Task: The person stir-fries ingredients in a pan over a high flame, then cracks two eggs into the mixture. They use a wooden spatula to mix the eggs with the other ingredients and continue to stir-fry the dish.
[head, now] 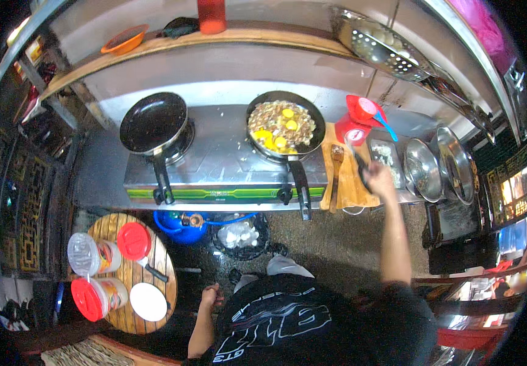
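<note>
My right hand [379, 180] grips a black-handled utensil [359, 160] over the wooden board [348, 194]. Motion blurs the utensil's far end, so its kind is unclear. Beside it on the board lies a wooden spatula [335, 176]. To the left, a black frying pan [320, 137] on the right burner holds a browned, chopped mixture [279, 119] with several egg yolks [291, 124] on top, some of them broken. My left hand [213, 296] hangs low by my side, fingers curled, with nothing visible in it.
Another frying pan [153, 121] sits on the left burner of the gas stove [222, 160]. Right of the board stand a red container [352, 130], a metal tray [398, 176] and steel bowls [422, 169]. Jars [107, 293] stand on a round slatted table [142, 270]. Below is a blue gas cylinder [183, 231].
</note>
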`<state>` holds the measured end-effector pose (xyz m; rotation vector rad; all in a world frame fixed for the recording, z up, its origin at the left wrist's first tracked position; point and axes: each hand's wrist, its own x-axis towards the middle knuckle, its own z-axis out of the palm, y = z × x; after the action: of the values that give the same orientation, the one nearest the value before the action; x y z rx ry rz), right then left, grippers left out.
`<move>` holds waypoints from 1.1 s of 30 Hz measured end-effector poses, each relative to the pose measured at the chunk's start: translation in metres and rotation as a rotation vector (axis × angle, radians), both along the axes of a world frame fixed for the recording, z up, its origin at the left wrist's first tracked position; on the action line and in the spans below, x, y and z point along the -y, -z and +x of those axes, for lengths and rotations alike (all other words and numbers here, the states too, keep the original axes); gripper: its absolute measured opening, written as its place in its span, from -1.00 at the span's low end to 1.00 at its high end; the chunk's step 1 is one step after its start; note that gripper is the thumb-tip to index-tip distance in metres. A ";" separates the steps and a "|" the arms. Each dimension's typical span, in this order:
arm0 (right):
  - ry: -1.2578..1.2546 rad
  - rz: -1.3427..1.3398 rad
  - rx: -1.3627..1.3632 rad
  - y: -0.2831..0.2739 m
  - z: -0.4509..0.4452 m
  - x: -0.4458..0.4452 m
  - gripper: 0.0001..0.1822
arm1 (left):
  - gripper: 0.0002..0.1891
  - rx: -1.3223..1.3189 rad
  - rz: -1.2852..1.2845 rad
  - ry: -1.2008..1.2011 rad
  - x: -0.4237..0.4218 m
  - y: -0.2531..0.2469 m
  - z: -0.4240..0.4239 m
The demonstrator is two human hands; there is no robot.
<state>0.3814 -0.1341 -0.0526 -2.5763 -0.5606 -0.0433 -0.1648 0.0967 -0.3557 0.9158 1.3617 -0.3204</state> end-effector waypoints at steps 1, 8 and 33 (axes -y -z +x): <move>0.094 -0.091 0.001 0.034 0.000 0.012 -0.65 | -0.61 0.038 0.020 0.049 -0.001 -0.011 0.015; 0.348 0.027 0.206 0.188 0.027 0.027 -0.70 | -0.60 0.399 0.073 0.509 -0.016 -0.099 0.161; -0.502 0.997 -0.648 0.003 -0.161 -0.068 -0.69 | -0.65 0.602 0.769 0.751 0.032 -0.380 0.335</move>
<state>0.2201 -0.0663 -0.0554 -1.3257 -0.6739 0.5238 0.1703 0.0648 0.0241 1.9804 0.5084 -0.0474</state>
